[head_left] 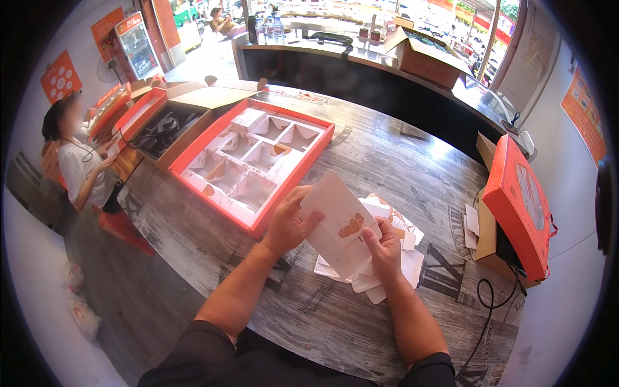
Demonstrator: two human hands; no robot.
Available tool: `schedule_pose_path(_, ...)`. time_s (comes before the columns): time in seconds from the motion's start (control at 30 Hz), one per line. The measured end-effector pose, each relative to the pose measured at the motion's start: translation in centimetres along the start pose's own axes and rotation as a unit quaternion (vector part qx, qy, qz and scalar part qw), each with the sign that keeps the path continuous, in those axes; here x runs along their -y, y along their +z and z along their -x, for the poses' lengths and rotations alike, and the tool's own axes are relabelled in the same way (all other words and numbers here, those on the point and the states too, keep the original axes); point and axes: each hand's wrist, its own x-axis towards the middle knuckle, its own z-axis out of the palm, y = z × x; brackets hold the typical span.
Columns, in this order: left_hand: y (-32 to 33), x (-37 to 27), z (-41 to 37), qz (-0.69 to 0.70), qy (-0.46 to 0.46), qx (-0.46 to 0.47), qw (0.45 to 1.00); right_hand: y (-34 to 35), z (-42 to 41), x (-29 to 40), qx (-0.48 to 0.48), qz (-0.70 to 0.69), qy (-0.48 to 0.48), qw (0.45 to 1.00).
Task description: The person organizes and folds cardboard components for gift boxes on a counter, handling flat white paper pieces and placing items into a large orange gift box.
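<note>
Between my two hands is a flat white paperboard piece point(333, 208) with an orange-brown printed picture. My left hand point(292, 220) grips its left edge, and my right hand point(384, 246) pinches its lower right side, thumb on top. Beneath it, a loose pile of white printed cardboard pieces point(411, 266) lies on the table. Ahead and to the left rests a shallow red box point(290, 191) with white walls. Several folded white cardboard compartments point(254, 193) sit inside it, some bearing brown prints.
A wood-grain table point(387, 150) spans the view. Beyond stands a counter point(309, 51) with an opened carton point(428, 63). To the right, a red lidded box point(517, 208) leans on a carton near a black cable point(486, 309). Another person point(82, 159) sits at left beside an open carton point(169, 128).
</note>
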Motion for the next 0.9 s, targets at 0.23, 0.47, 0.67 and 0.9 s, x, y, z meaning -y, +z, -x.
schedule_pose_path(0.23, 1.4, -0.5, 0.2, 0.190, -0.105, -0.068, 0.974, 0.6, 0.1, 0.8, -0.026, -0.024, -0.010, 0.999)
schedule_pose_path(0.47, 2.4, -0.8, 0.7, 0.331, -0.288, -0.038, 0.898, 0.3, -0.4, 0.2, -0.017, -0.073, -0.030, 0.997)
schedule_pose_path(0.67, 3.4, 0.1, 1.8, 0.084, -0.215, -0.044, 0.972, 0.3, -0.3, 0.4, -0.017, -0.119, -0.054, 0.991)
schedule_pose_path(0.9, 3.7, 0.2, 1.7, 0.258, -0.223, 0.022, 0.940, -1.6, -1.1, 0.6, -0.041, -0.259, 0.005, 0.965)
